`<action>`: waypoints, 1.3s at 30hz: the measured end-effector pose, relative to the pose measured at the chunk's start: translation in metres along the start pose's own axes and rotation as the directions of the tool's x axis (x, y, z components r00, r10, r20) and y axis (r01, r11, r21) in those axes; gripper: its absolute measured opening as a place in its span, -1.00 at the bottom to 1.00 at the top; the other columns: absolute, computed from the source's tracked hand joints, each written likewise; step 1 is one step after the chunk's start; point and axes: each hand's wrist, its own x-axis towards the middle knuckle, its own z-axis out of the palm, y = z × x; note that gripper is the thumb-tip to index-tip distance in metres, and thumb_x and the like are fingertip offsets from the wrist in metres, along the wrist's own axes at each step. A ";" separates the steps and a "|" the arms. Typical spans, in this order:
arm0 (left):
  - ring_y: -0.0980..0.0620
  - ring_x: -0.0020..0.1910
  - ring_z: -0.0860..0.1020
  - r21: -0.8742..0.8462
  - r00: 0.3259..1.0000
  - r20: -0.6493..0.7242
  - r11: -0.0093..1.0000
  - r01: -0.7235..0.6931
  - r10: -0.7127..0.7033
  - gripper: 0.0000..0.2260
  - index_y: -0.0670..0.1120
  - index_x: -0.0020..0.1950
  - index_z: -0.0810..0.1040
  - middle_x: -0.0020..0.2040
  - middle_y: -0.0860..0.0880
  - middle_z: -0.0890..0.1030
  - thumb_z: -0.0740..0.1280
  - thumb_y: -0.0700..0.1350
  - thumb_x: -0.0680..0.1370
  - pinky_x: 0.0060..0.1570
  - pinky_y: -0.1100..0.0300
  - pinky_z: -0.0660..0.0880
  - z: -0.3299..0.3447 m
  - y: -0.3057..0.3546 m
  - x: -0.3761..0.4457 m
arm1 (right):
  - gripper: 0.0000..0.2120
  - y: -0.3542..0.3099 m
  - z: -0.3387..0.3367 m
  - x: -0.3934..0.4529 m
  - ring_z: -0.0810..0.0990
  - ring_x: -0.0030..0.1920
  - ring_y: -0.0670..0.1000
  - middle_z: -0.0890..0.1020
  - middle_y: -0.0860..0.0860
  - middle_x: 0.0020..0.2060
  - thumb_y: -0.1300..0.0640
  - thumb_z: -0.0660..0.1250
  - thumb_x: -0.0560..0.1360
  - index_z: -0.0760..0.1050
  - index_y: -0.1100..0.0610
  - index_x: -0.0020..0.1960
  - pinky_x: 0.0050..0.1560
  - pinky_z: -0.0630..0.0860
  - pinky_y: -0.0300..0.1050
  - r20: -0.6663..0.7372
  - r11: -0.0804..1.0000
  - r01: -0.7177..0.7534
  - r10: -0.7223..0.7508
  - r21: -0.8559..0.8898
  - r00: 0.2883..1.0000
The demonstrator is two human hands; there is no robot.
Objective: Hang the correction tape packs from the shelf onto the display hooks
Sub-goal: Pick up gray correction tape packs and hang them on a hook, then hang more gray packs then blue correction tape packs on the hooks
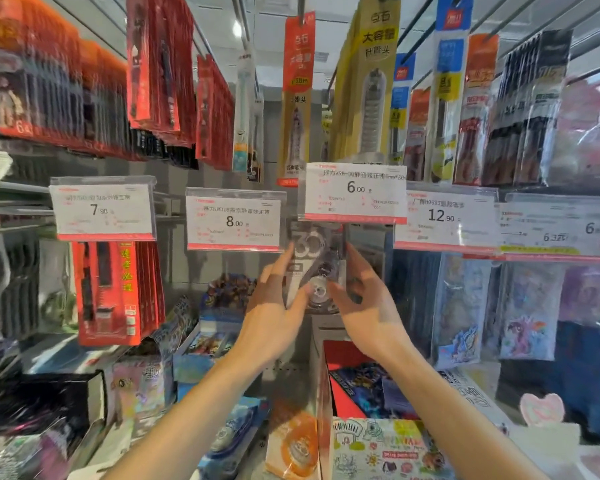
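The 6.00 price tag [355, 192] hangs over the hook; neighbouring price tags [234, 219] crowd both sides, with open room below.

We see the correction tape pack [315, 268] as clear plastic over grey and white, a pale "30" printed large at its top. The price tag [354, 192] above it is white with black digits and a red strip along the bottom edge — its neighbours match. To the left hang red packs [113, 292] with yellow characters down one side. Overhead, a long card [297, 98] runs red into mustard yellow, and the boxes [388, 448] below carry busy multicoloured cartoon prints.
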 end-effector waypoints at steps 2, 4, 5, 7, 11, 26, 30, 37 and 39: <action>0.04 0.58 0.23 0.020 1.000 0.014 1.000 0.013 -0.014 -0.39 0.17 0.64 0.07 0.62 0.05 0.23 0.29 0.01 0.66 0.35 0.29 0.18 0.000 -0.001 0.007 | -0.31 0.007 0.004 0.008 0.53 0.41 -0.05 0.49 -0.18 0.46 0.03 0.36 0.62 0.09 -0.28 0.61 0.36 0.53 0.00 0.018 1.000 -0.014 0.014 -0.027 1.000; 0.00 0.59 0.25 0.026 1.000 0.024 1.000 0.016 -0.017 -0.38 0.16 0.64 0.07 0.62 0.03 0.23 0.30 0.00 0.66 0.40 0.22 0.23 0.001 -0.002 0.012 | -0.29 0.012 0.007 0.013 0.49 0.46 -0.01 0.44 -0.14 0.52 0.07 0.36 0.62 0.07 -0.23 0.63 0.41 0.50 0.05 0.034 0.999 -0.016 0.017 -0.032 0.999; -0.01 0.59 0.25 0.020 0.999 0.029 1.000 0.023 -0.023 -0.37 0.16 0.64 0.07 0.62 0.03 0.23 0.31 0.00 0.65 0.43 0.17 0.25 0.001 -0.003 0.013 | -0.28 0.013 0.007 0.014 0.45 0.49 0.01 0.41 -0.12 0.54 0.09 0.36 0.62 0.07 -0.20 0.64 0.45 0.46 0.08 0.043 1.000 -0.019 0.020 -0.022 0.999; -0.02 0.59 0.25 0.007 0.999 0.037 0.999 0.036 -0.037 -0.37 0.17 0.64 0.07 0.62 0.04 0.23 0.31 0.01 0.65 0.47 0.09 0.27 0.000 -0.002 0.012 | -0.29 0.012 0.007 0.016 0.43 0.51 0.03 0.40 -0.09 0.55 0.11 0.36 0.63 0.08 -0.18 0.64 0.48 0.44 0.08 0.056 0.999 -0.048 0.047 0.006 0.997; 0.00 0.51 0.39 -0.024 0.997 0.028 0.997 0.073 -0.072 -0.40 0.23 0.60 0.15 0.58 0.08 0.32 0.35 0.06 0.62 0.45 -0.08 0.40 -0.007 -0.001 0.002 | -0.38 0.000 -0.004 0.003 0.62 0.17 -0.13 0.57 -0.06 0.32 0.16 0.34 0.64 0.17 0.01 0.63 0.12 0.54 -0.37 0.104 0.987 -0.134 0.126 0.083 0.987; 0.02 -0.03 0.70 -0.275 0.974 -0.116 0.948 0.157 -0.195 -0.88 0.05 0.12 0.60 -0.01 0.00 0.70 0.40 -0.09 0.60 0.05 -0.01 0.63 -0.044 0.044 -0.121 | -0.90 -0.031 -0.072 -0.129 0.68 -0.23 -0.02 0.73 0.15 -0.11 0.16 0.37 0.62 0.62 0.08 0.11 -0.12 0.70 -0.02 0.007 0.938 -0.171 0.178 0.302 0.984; -0.01 -0.09 0.71 -0.359 0.959 -0.131 0.914 0.191 -0.252 -0.91 -0.02 0.10 0.61 -0.05 -0.03 0.74 0.38 -0.13 0.60 -0.11 0.15 0.63 -0.047 0.048 -0.168 | -0.92 -0.022 -0.070 -0.165 0.67 -0.29 -0.05 0.73 0.05 -0.23 0.18 0.37 0.61 0.64 0.11 0.06 -0.28 0.60 -0.22 0.020 0.924 -0.196 0.200 0.329 0.980; -0.09 -0.07 0.71 -0.421 0.917 -0.153 0.864 0.277 -0.369 -0.90 -0.05 0.09 0.62 -0.05 -0.09 0.73 0.39 -0.16 0.58 0.06 -0.10 0.61 -0.059 0.027 -0.226 | -0.92 -0.020 -0.051 -0.212 0.64 -0.31 -0.06 0.72 0.11 -0.27 0.20 0.37 0.60 0.65 0.16 0.03 -0.31 0.62 -0.24 0.056 0.887 -0.289 0.288 0.359 0.956; -0.18 -0.01 0.70 -0.429 0.908 -0.151 0.854 0.296 -0.390 -0.90 -0.04 0.09 0.63 -0.03 -0.12 0.73 0.40 -0.15 0.58 0.07 -0.12 0.60 -0.067 0.017 -0.232 | -0.92 -0.024 -0.041 -0.219 0.63 -0.29 0.00 0.71 0.20 -0.22 0.19 0.37 0.61 0.64 0.15 0.04 -0.30 0.64 -0.18 0.067 0.881 -0.324 0.321 0.344 0.945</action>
